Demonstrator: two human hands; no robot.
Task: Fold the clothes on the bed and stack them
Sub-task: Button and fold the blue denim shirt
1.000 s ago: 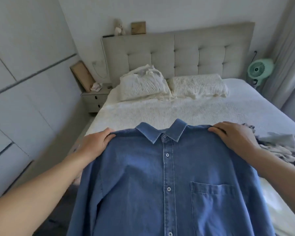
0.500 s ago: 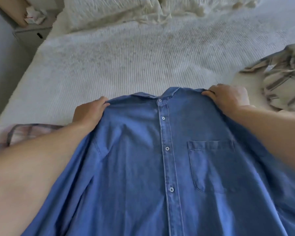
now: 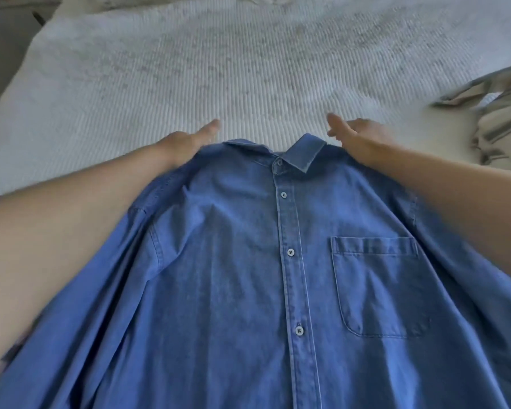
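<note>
On the white ribbed bedspread (image 3: 189, 69), the blue denim button-front shirt (image 3: 248, 276) lies face up; I judge its bunched sleeves could spoil the fold. My 2 hands flank the collar: left hand (image 3: 186, 143) and right hand (image 3: 360, 137), fingers loosely extended, gripping nothing.

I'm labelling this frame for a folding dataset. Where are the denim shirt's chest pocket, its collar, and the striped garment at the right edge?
chest pocket (image 3: 378, 286), head view, middle of the pocket.
collar (image 3: 306, 153), head view, its right flap.
striped garment (image 3: 502, 119), head view, crumpled middle.
</note>
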